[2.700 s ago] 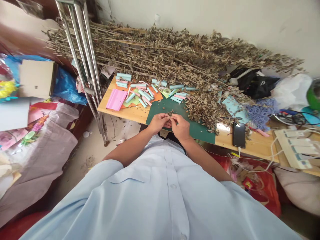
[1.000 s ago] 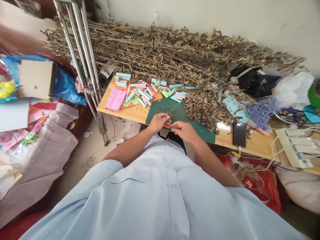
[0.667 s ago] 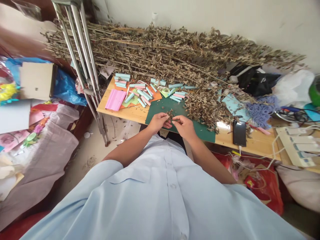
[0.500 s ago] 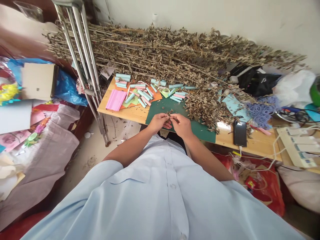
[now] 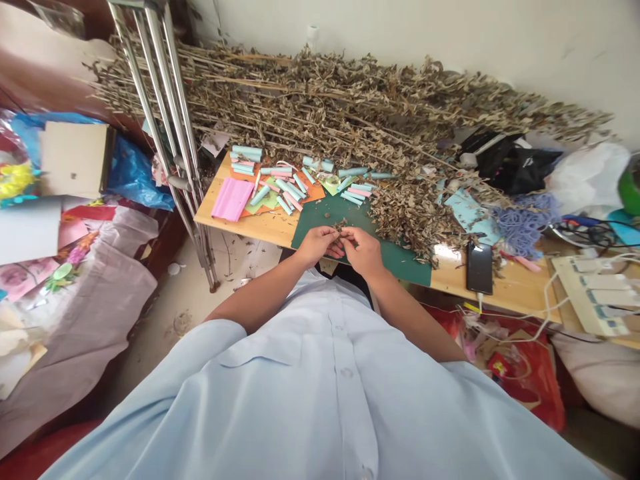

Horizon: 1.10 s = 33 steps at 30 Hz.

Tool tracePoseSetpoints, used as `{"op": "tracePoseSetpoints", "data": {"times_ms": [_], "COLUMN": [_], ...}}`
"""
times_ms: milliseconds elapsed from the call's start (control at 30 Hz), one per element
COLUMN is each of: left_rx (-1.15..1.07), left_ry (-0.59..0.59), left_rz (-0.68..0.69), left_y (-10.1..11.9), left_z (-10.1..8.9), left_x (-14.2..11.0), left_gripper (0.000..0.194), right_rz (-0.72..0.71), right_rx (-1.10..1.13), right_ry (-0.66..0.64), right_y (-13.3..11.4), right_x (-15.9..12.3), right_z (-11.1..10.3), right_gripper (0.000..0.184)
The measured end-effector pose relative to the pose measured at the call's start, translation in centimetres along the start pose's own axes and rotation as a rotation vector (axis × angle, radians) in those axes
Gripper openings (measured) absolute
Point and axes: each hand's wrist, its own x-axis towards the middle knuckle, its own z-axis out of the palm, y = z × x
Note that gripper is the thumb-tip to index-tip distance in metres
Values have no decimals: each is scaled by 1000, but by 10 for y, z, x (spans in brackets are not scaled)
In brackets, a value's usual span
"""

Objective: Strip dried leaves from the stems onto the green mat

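Left hand: The left hand was over the near edge of the mat, with its thumb and finger closed on a small clump.
Right hand: The right hand had its fingertips drawn together at this same clump, so both hands seemed to pinch it.
Leaf clump: The dried leaf clump was at the meeting fingertips, above the mat; its far end showed, the rest was hidden by the fingers. The handling of it looked not finished.
Mat: The green mat was lying on the wooden worktop, with few crumbs near the hands.
Phone: The black phone was lying at the right with a cable plugged in.
Leaf heap: The loose leaf heap covered the right part of the mat. It was large, so much of this leaf seemed not yet handled.
Paper rolls: Many blue and pink paper rolls were lying beyond the mat and to its left, already in rolled shape. Whether they contained something, I could not tell.
Stalks: Behind, the dried stalks stretched along the wall, still with leaves on them, so the supply looked far from used.
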Motion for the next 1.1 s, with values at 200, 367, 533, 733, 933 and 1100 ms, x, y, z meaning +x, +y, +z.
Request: {"op": "tracePoseSetpoints", "data": {"times_ms": [200,367,533,733,933,1100], "left_rx": [-8,-60,-88,-52,-64,-86], "left_ry": [-6,-16,-30,-12,-4,-4], "left_rz": [-4,-13,-17,-15,24,46], "left_y": [0,3,1,-2,-4,-4], "left_z": [0,-1,-3,-2,-3,-4], "left_x": [0,-2,-1,2,2,2], "left_gripper": [28,25,22,20,21,17], "right_rz": [64,177,191,178,66,-58], "right_rx": [35,224,199,152,87,19], "right_ry": [86,158,157,176,59,-22], "right_y": [0,0,0,7,-5,-8], "right_x": [2,6,8,10,3,0], "right_z": [5,12,13,9,-2,-2], "right_gripper": [28,33,31,26,24,17]}}
